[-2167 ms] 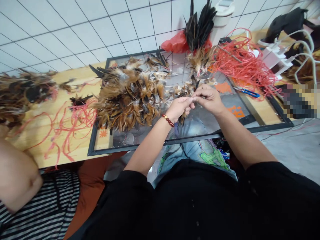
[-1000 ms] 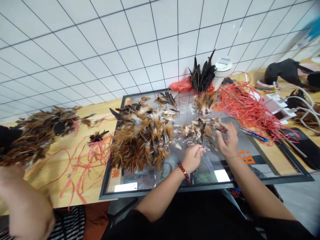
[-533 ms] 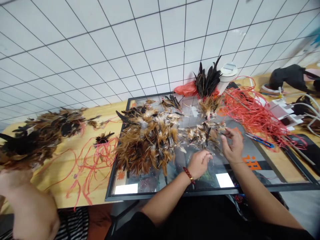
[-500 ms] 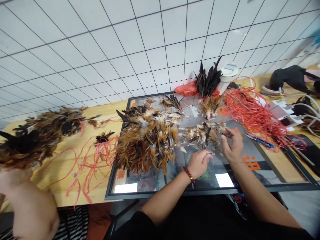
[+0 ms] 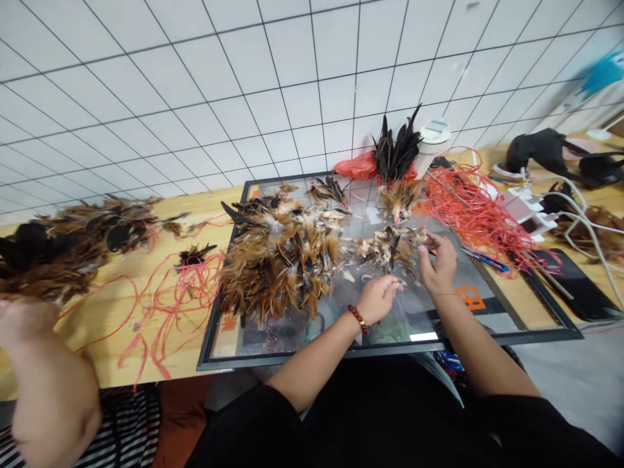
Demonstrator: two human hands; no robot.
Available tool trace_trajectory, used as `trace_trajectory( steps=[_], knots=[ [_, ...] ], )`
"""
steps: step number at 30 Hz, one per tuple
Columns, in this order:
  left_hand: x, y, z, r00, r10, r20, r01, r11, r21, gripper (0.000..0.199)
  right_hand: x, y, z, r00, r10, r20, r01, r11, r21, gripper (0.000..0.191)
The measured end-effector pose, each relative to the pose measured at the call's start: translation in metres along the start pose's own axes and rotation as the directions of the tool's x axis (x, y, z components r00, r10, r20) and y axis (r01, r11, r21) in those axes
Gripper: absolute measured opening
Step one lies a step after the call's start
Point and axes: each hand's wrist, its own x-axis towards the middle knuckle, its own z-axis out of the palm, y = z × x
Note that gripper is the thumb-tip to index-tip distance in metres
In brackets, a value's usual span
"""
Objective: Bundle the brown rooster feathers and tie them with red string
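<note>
Right hand [image 5: 440, 266] now off left hand [image 5: 376, 300], black feathers [image 5: 396, 153] in red bag [image 5: 355, 167]

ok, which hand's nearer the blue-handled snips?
Right. The right hand is just left of the blue-handled snips, not touching them; the left hand is farther left and nearer the person's body.

Feather pile [image 5: 283, 266] on glass panel [image 5: 287, 339]
</note>
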Motion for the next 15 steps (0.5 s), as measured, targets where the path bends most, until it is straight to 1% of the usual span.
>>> trace_trajectory(
  steps=[5,10,15],
  knots=[
    [0.0014,0.0012,-0.0013,1.000,-0.003,0.006,0.003,1.000,-0.026,0.027,0.0016,0.0000,0.0031,0.999,0.040,-0.003,-0.040,0.999,-0.010,0.040],
    [0.0028,-0.0023,-0.0006,1.000,-0.007,-0.005,0.007,0.999,-0.031,0.025,0.0031,0.0044,0.0064,0.999,0.024,-0.028,-0.024,1.000,-0.019,0.040],
    [0.0046,-0.0067,0.0008,1.000,0.014,-0.022,-0.015,0.999,-0.045,0.025,0.0043,0.0087,0.0086,0.999,0.012,-0.036,-0.011,1.000,0.004,0.040]
  ],
)
